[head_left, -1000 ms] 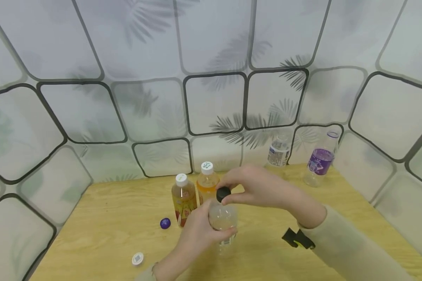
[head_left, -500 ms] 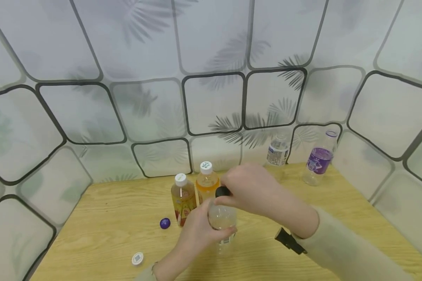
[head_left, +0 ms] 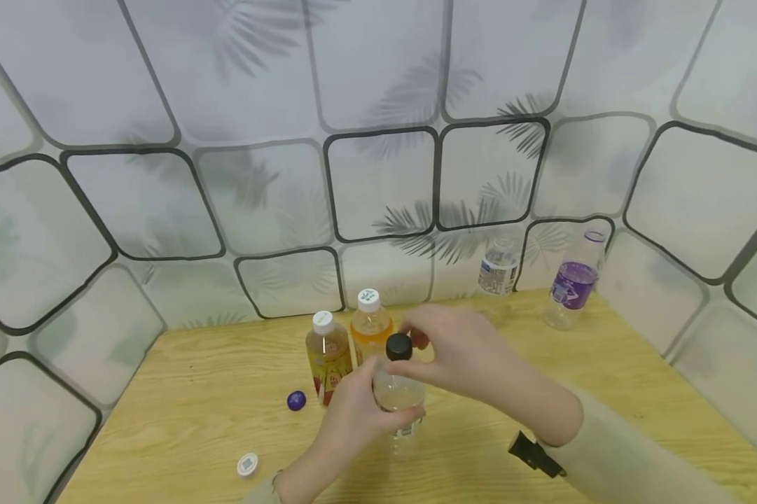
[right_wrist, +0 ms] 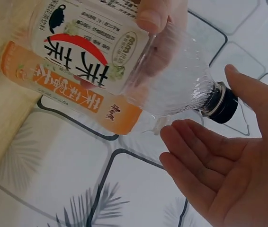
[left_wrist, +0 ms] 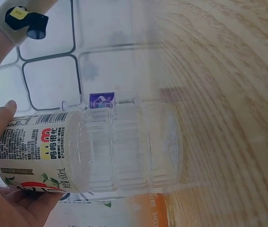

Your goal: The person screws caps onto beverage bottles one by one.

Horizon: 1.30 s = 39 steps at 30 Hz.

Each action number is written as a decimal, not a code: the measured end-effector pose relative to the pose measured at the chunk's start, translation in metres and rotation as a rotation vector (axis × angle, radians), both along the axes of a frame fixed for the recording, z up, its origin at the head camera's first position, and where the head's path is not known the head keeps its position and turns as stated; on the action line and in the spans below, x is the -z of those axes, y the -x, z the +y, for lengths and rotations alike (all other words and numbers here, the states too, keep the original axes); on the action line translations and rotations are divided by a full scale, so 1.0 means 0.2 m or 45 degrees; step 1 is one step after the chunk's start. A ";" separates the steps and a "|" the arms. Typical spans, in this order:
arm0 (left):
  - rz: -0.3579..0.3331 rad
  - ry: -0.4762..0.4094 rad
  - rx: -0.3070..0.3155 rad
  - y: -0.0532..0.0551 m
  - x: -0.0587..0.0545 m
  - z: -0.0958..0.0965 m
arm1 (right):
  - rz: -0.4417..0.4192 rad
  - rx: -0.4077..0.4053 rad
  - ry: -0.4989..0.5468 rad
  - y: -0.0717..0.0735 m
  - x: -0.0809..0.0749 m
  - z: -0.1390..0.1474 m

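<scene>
We have the left hand [head_left: 357, 404] wrapped round the clear bottle [head_left: 400, 392], upright on the table [head_left: 195, 385] well forward of the back edge, presumably so it cannot spin. Our right thumb and fingers stand apart about the black cap [head_left: 399, 346], the right hand [head_left: 460, 346] clamped on nothing, perhaps for a fresh grip. The purple-labelled bottle [head_left: 573, 285] stands near the back right corner, likely out of our way

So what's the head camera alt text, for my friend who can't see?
A left hand grips a clear bottle at a wooden table while the right hand is at its black cap. Behind stand two white-capped drinks and two clear bottles; loose caps lie at left.
</scene>
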<state>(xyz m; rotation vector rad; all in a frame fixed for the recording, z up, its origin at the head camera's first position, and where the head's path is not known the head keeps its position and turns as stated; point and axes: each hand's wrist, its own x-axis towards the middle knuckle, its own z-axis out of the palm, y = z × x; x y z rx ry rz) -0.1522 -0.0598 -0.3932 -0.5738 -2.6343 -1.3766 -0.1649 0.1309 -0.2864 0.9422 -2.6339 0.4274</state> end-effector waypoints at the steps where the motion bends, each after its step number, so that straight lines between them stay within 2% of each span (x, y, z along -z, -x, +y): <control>1: 0.003 0.001 0.004 0.00 0.00 0.00 | -0.037 -0.004 0.020 0.00 0.01 0.01; 6: -0.016 -0.021 0.036 0.00 0.00 0.00 | -0.214 -0.031 0.093 0.00 0.07 0.07; 10: -0.028 -0.028 0.045 0.00 -0.01 -0.01 | -0.279 -0.066 0.132 0.00 0.12 0.08; 14: -0.036 -0.027 0.044 0.00 -0.01 -0.01 | -0.301 -0.086 0.154 0.00 0.18 0.08; 23: -0.052 -0.011 0.033 0.00 -0.01 -0.01 | -0.398 -0.048 0.221 -0.01 0.28 0.07; 28: -0.040 -0.010 0.039 0.00 -0.01 -0.01 | -0.449 -0.015 0.264 -0.02 0.30 0.09; 33: -0.032 -0.020 0.054 0.00 -0.01 0.00 | -0.455 0.006 0.276 -0.01 0.33 0.10; 39: -0.064 -0.057 0.124 0.01 -0.01 -0.03 | -0.437 -0.054 0.289 -0.01 0.33 0.09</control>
